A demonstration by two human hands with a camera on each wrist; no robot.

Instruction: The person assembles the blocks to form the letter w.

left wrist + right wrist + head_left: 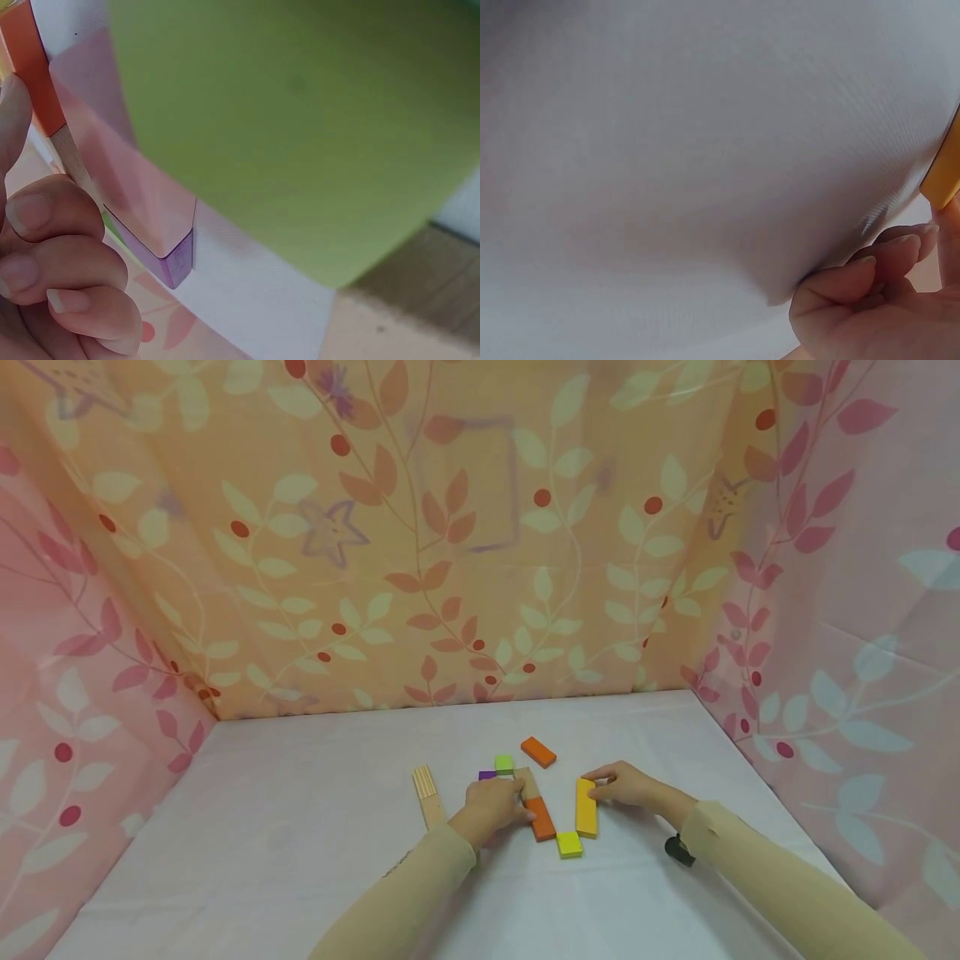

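Observation:
My left hand (pixel 491 810) lies beside a line of blocks, its thumb touching an orange block (pixel 541 819) and a finger at the edge of a plain wooden block (pixel 527 783). In the left wrist view the other fingers (pixel 90 307) curl with nothing between them. A purple block (pixel 176 262) lies beyond them, and a blurred green surface (pixel 300 142) fills much of that view. My right hand (pixel 628 785) pinches the far end of a long yellow block (pixel 587 810) between thumb and finger. A lime-yellow square block (pixel 569 845) sits between the near ends of the orange and yellow blocks.
A second orange block (pixel 538 752) lies at the back, near a small green block (pixel 503 765). Wooden sticks (pixel 425 781) lie left of the left hand. Patterned cloth walls (pixel 450 568) stand at the back and sides of the white table (pixel 300 827).

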